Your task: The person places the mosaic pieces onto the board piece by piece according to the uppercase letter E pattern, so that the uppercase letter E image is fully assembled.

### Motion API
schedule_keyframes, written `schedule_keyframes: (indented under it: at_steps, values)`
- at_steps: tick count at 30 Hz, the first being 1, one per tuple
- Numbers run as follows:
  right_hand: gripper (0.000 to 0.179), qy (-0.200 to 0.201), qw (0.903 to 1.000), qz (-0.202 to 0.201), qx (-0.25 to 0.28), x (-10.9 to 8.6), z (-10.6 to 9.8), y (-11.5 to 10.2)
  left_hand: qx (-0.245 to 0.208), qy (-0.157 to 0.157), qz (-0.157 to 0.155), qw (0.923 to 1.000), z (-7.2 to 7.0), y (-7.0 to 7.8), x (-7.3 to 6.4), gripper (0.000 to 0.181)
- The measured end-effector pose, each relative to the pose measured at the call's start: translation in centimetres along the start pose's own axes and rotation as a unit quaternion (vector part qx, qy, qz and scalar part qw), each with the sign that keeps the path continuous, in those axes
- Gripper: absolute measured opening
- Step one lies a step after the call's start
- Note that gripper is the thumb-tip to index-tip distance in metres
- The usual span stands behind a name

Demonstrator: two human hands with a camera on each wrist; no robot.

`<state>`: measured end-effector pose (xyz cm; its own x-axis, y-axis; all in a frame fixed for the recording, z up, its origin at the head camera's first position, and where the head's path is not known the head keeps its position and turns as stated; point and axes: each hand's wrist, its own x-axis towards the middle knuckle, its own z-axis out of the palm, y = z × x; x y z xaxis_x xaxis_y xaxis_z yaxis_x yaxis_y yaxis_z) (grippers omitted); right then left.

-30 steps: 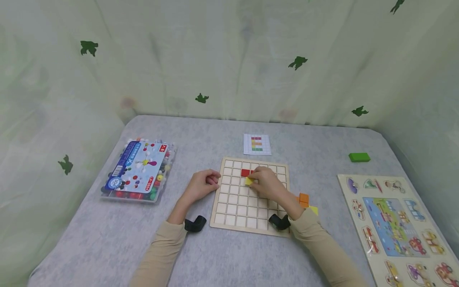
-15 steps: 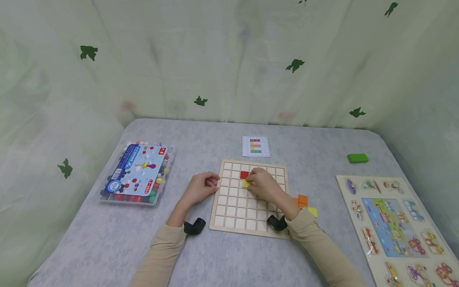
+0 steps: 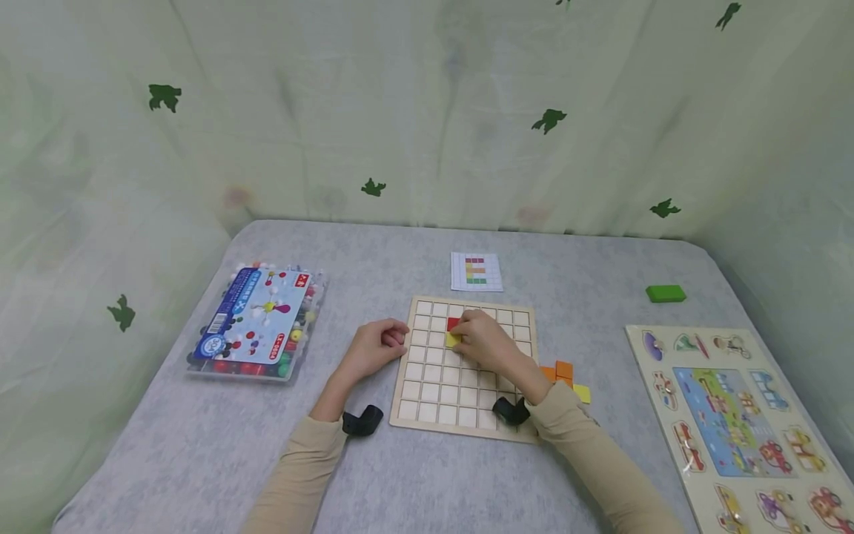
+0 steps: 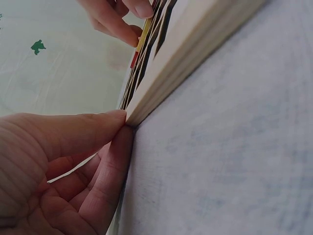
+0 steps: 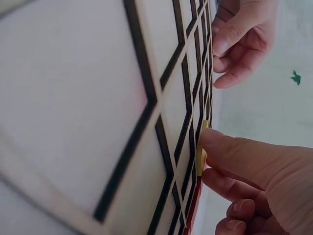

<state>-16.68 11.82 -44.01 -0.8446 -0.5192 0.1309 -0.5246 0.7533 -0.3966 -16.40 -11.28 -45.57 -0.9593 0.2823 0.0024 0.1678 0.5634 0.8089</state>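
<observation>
A square wooden grid board lies flat on the table. At its left edge my left hand pinches the rim between thumb and forefinger; in the left wrist view the thumb meets the board's top edge. Over the board's upper part, my right hand holds a yellow square tile by thumb and fingertips. That yellow tile sits at the cell just below a red tile. In the right wrist view the tile stands edge-on at the grid, and the right hand hides some cells.
Beyond the board lies a pattern card. Orange tiles and a yellow tile lie right of the board, near the right forearm. Further right are a picture puzzle and a green block. A box of coloured balls stands left.
My right hand has shifted slightly left with the yellow tile, which now sits nearer the cell under the red tile. The left hand stays at the board's edge.
</observation>
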Motion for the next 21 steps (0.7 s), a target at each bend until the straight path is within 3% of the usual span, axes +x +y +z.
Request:
schedule_keyframes:
  at_steps: [9, 21]
  values:
    - [0.020, 0.032, 0.9992, 0.025, -0.004, -2.4, -1.4, 0.7, 0.000, 0.002, -0.005, 1.0000, 0.1, 0.2, 0.1, 0.028]
    - [0.026, 0.081, 0.9936, 0.077, -0.021, -8.2, -3.5, 2.7, 0.002, -0.003, -0.004, 1.0000, 0.0, -0.2, 0.1, 0.029]
